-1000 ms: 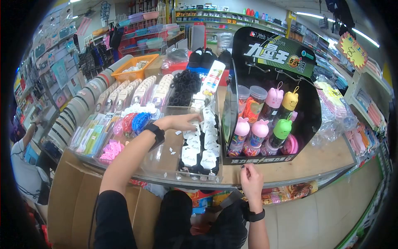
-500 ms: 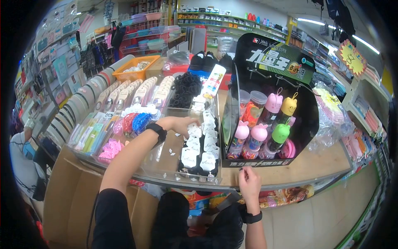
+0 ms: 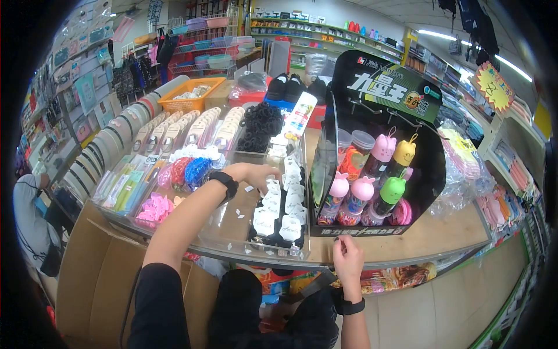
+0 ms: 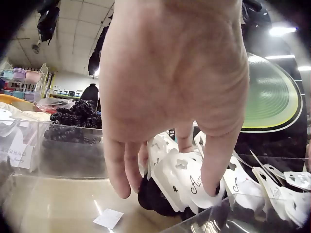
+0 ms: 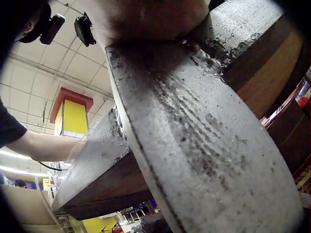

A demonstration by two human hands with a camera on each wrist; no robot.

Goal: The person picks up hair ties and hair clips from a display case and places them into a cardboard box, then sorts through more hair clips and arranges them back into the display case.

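We see the left hand [image 3: 256, 173] pinching white cards [image 4: 192, 187] between thumb and fingers, above a dark item [image 4: 156, 200] in the clear tray [image 3: 232, 224] on the surface [image 3: 442, 235]. Near the surface's front edge, before the black display stand [image 3: 378, 231], we find the right hand [image 3: 349, 260], its fingers loosely curled.

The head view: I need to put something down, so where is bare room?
The tan wooden counter is bare at front right, bordered by the black display box and right hand. The clear plastic tray is bare, save paper scraps, left of the white-carded black items. Black coils crowd the space behind them.
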